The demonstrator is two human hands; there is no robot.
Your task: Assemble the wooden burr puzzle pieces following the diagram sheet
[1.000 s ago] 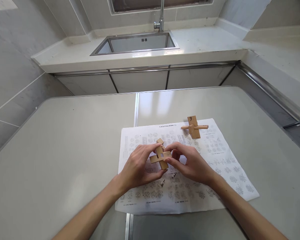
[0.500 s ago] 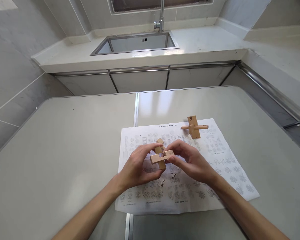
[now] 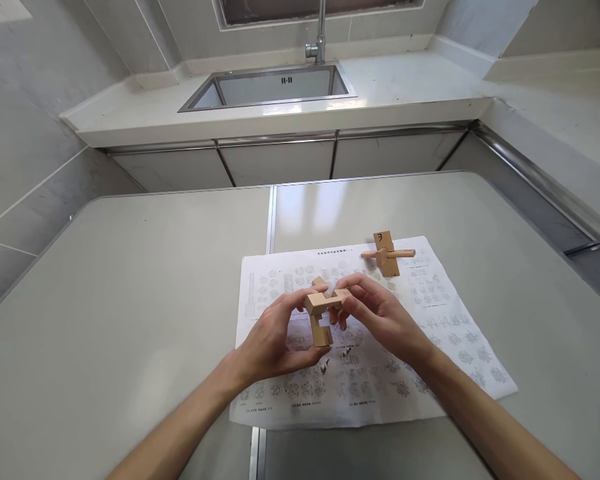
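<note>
My left hand (image 3: pixel 267 340) pinches a notched wooden puzzle block (image 3: pixel 322 335) upright, thumb at its lower end and fingers near the top. A second notched puzzle block (image 3: pixel 318 304) lies crosswise over the upper part of the first. Its right end is between the thumb and fingers of my right hand (image 3: pixel 383 320). Fingers partly hide where the two blocks meet, so I cannot tell whether they interlock. Both hands are raised over a printed sheet (image 3: pixel 380 407) with rows of small diagrams.
A joined wooden puzzle (image 3: pixel 390 263), flat pieces crossed by a rod, rests on the sheet's far right part. The sheet lies on a pale table (image 3: pixel 130 300) with a metal seam. Beyond are a counter (image 3: pixel 405 87), a sink (image 3: pixel 280 85) and a faucet (image 3: pixel 320 48).
The crosswise block has risen and tilted relative to the upright one, moved by my right hand. A gap now shows below it. My left hand keeps its grip.
</note>
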